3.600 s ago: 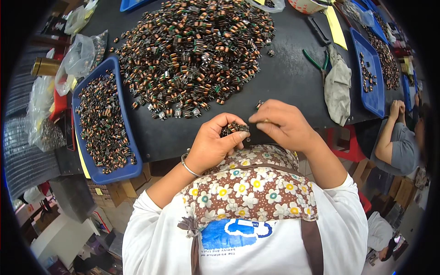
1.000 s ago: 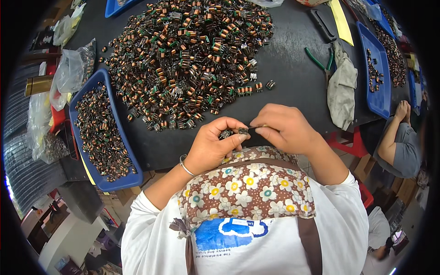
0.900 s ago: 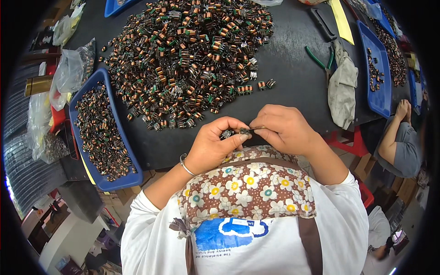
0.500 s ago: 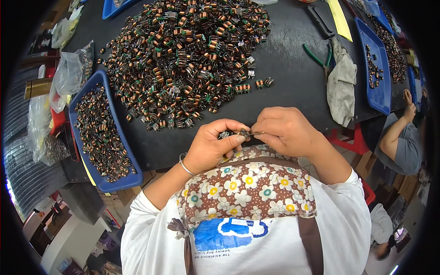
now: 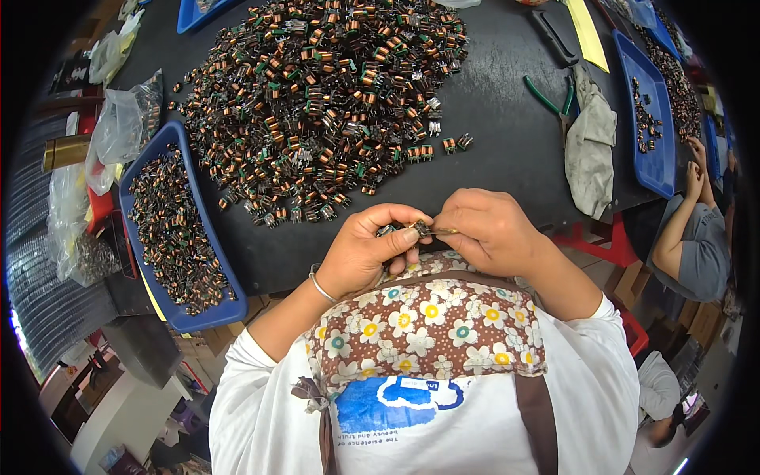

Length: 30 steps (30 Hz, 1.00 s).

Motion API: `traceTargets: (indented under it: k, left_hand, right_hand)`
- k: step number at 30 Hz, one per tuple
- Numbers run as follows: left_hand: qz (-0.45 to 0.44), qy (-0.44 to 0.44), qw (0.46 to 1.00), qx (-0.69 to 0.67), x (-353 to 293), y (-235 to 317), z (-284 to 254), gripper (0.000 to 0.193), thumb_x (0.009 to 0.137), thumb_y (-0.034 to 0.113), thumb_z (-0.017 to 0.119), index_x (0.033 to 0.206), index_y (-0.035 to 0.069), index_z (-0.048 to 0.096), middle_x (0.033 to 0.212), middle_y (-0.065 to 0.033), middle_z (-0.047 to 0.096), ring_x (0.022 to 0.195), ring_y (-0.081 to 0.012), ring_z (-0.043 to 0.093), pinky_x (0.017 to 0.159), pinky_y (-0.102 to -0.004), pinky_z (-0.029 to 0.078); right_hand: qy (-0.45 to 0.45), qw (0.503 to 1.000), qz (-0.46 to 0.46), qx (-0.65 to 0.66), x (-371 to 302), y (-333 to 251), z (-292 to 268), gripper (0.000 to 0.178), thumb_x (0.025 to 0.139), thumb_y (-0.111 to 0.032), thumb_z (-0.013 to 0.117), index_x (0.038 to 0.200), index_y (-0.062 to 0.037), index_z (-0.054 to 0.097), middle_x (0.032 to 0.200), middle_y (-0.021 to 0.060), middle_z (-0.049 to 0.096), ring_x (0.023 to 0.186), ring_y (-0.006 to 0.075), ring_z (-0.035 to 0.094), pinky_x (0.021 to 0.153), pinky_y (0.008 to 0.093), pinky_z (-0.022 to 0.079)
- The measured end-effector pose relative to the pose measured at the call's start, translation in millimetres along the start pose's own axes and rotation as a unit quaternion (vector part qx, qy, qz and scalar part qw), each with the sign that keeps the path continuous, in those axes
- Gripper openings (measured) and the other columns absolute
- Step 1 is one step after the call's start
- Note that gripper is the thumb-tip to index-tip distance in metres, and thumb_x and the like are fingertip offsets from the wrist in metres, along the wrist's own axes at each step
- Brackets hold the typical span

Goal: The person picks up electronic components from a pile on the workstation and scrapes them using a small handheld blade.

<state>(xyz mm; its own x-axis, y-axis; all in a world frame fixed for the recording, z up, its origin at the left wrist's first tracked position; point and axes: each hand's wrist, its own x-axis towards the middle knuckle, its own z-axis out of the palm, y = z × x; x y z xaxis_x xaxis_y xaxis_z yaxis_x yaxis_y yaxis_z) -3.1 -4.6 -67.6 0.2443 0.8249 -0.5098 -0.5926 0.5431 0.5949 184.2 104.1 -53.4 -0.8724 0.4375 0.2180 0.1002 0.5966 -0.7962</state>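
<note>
Close in front of my apron, both hands meet over a small wire-wound coil part (image 5: 421,229). My left hand (image 5: 366,249) pinches it between thumb and forefinger; more metal pins show inside that hand, partly hidden by the fingers. My right hand (image 5: 492,231) is closed on a thin metal tool (image 5: 446,231), whose tip touches or nearly touches the part. The tool's kind is hidden by the fingers. Beyond my hands spreads a large pile of similar copper-and-black coil parts (image 5: 309,111), with several strays (image 5: 457,143) at its right edge.
A blue tray (image 5: 198,321) full of coil parts stands at the left, beside plastic bags (image 5: 119,131). On the right lie green-handled pliers (image 5: 546,99), a grey cloth (image 5: 590,150), a yellow strip (image 5: 586,36) and another blue tray (image 5: 655,174). A co-worker's arm (image 5: 674,237) is at far right.
My hands stay nearly in place; the right hand and its tool have shifted slightly at the part. The co-worker's arms at far right have moved toward the coil parts there.
</note>
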Motion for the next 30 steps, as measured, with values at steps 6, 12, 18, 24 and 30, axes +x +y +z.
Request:
traceTargets:
  k: [6,12,18,24,30]
  left_hand:
    - [0.0,-0.008,1.0,-0.006,0.2,0.7,1.3,0.021,0.088,0.009,0.058,0.107,0.0,0.058,0.09,-0.0106,0.061,0.069,-0.0138,0.059,0.05,-0.0206,0.044]
    - [-0.015,-0.011,1.0,-0.019,0.3,2.6,1.6,0.028,0.089,0.012,0.057,0.114,0.0,0.057,0.09,-0.0104,0.061,0.068,-0.0138,0.058,0.049,-0.0199,0.042]
    - [-0.029,-0.013,0.999,-0.011,0.4,3.0,1.8,0.028,0.089,0.012,0.057,0.115,0.001,0.058,0.088,-0.0102,0.061,0.069,-0.0134,0.057,0.049,-0.0197,0.041]
    - [-0.033,-0.009,0.999,-0.029,2.3,1.5,0.6,0.028,0.088,0.012,0.058,0.114,0.001,0.059,0.088,-0.011,0.061,0.068,-0.0133,0.056,0.051,-0.0199,0.041]
    - [-0.023,-0.033,0.999,-0.037,3.7,-0.5,-0.5,0.027,0.089,0.012,0.057,0.113,0.0,0.059,0.084,-0.0118,0.061,0.069,-0.0144,0.057,0.051,-0.0209,0.041]
  right_hand:
    - [-0.027,0.997,0.019,0.073,2.8,1.4,-7.4,0.011,0.072,0.0,0.064,0.082,-0.0022,0.063,0.075,0.0096,0.059,0.064,0.0243,0.058,0.056,0.0322,0.047]
    - [-0.007,0.998,0.031,0.062,3.8,3.6,-6.3,0.013,0.071,0.001,0.063,0.084,-0.0016,0.063,0.075,0.0095,0.058,0.066,0.0247,0.058,0.057,0.0327,0.047]
    - [0.001,1.0,-0.005,0.005,4.2,6.0,-4.7,0.017,0.067,0.001,0.065,0.084,-0.0029,0.063,0.076,0.0081,0.058,0.067,0.0249,0.058,0.056,0.0333,0.047]
    - [0.049,0.998,-0.024,-0.042,3.0,6.4,-0.6,0.015,0.067,-0.004,0.068,0.081,-0.0058,0.062,0.076,0.0054,0.057,0.067,0.0238,0.058,0.057,0.0334,0.047]
    - [0.01,0.999,-0.047,-0.006,2.7,8.1,-7.3,0.018,0.066,-0.002,0.067,0.084,-0.0028,0.063,0.077,0.0077,0.058,0.066,0.0244,0.058,0.056,0.0329,0.046]
